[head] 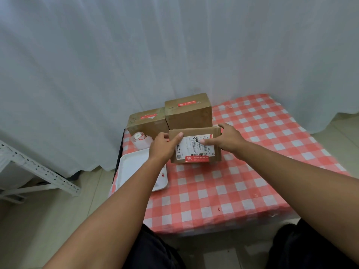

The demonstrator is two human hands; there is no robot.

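Note:
A flat brown cardboard parcel (pixel 194 147) with a white shipping label and a red strip sits on the red-and-white checked tablecloth (pixel 223 187). My left hand (pixel 164 145) grips its left edge, thumb lying on top. My right hand (pixel 227 139) grips its right edge, thumb pressed on the label and fingers curled over the far corner. Two taller cardboard boxes stand behind it: one (pixel 188 111) directly behind, another (pixel 147 123) to its left.
A white tray (pixel 134 167) lies at the table's left edge under my left forearm. A roll of label paper (pixel 138 139) stands behind the tray. A white curtain hangs behind the table. A white metal rack frame (pixel 38 171) lies on the floor at left.

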